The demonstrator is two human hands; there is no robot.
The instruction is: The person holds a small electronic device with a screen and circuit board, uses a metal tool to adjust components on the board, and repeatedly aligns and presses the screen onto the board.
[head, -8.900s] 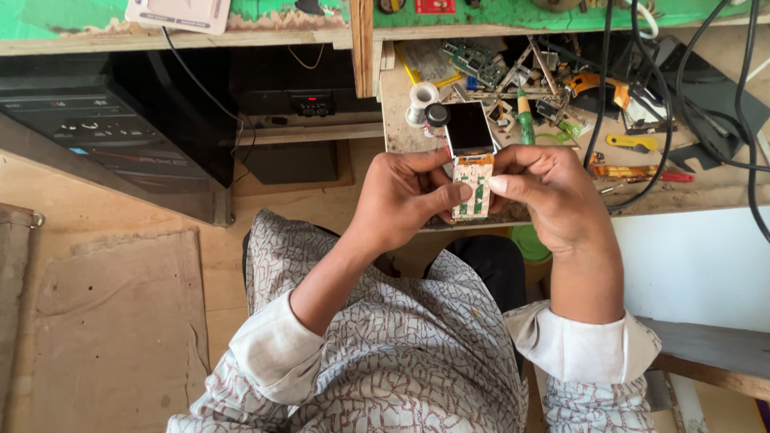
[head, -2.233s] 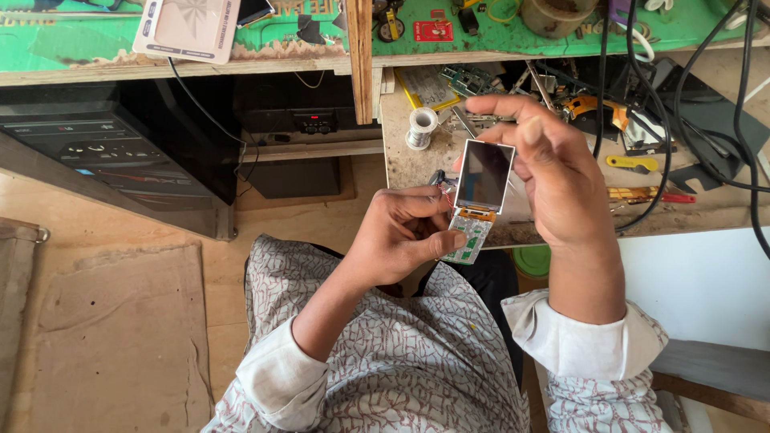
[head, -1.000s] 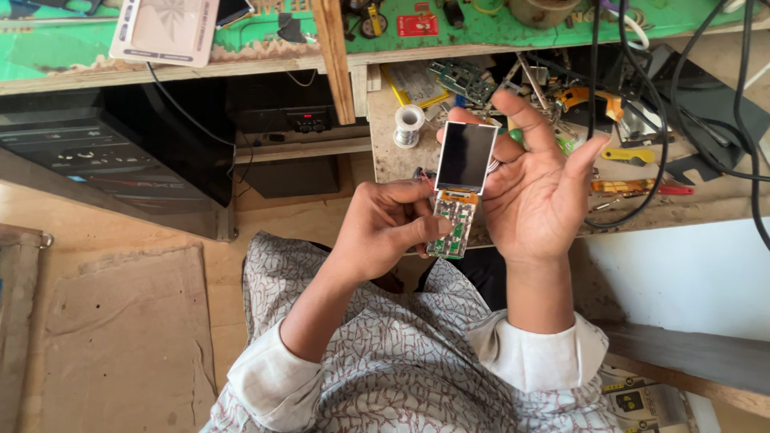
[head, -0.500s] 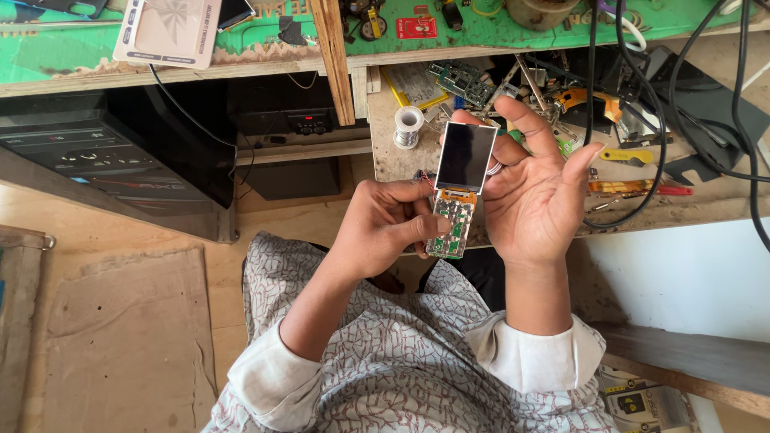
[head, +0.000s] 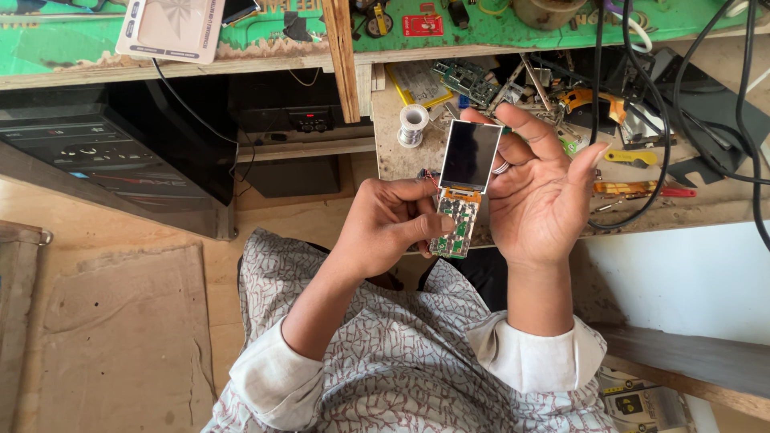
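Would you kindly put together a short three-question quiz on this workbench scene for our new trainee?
1. True or false: the left hand pinches the green circuit board at its lower end.
2. Multiple choice: the dark screen attached above the board rests against
A. the solder spool
B. the fingers of the open right hand
C. the black box under the shelf
3. Fill in: on the bench, the solder spool lies to the ____ of the screen in the head view.

Key
1. True.
2. B. The right hand is spread open behind the screen.
3. Left.
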